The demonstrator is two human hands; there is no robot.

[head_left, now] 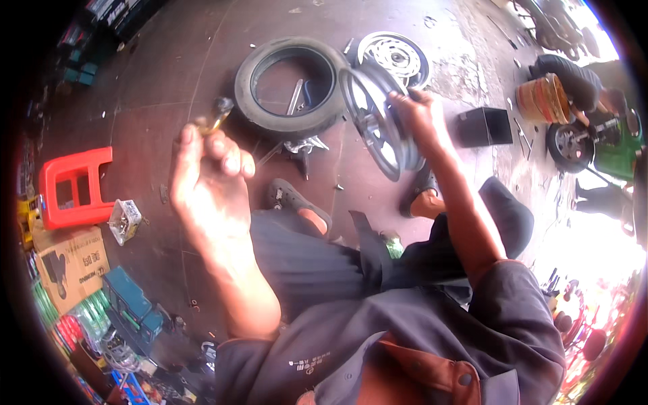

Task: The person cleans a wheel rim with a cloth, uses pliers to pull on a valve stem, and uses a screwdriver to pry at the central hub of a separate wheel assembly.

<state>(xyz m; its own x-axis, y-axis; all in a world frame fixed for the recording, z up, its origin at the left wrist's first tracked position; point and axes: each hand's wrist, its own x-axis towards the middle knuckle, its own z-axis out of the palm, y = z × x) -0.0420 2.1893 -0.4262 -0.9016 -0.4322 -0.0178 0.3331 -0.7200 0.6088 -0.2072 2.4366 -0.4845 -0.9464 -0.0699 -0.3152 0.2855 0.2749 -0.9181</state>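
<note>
My right hand (pixel 420 116) grips the edge of a grey wheel rim (pixel 370 124), which is held up on edge and tilted above the floor. My left hand (pixel 214 177) is raised, palm toward me, with a small brass-coloured stem (pixel 217 122) pinched in the fingers. That stem has a dark rounded end; its exact kind is hard to tell. Beyond my hands lies a black tyre (pixel 251 101), partly covered by the rim on its right. A silver bar (pixel 294 98) shows inside the tyre's opening, beside a blue piece.
Behind the rim lies a wheel with a brake disc (pixel 395 54). A black box (pixel 484 127) and an orange bucket (pixel 540 99) are at right, near a crouching person (pixel 574 77). At left are a red stool (pixel 50 196), a white container (pixel 124 221) and a cardboard box (pixel 74 263).
</note>
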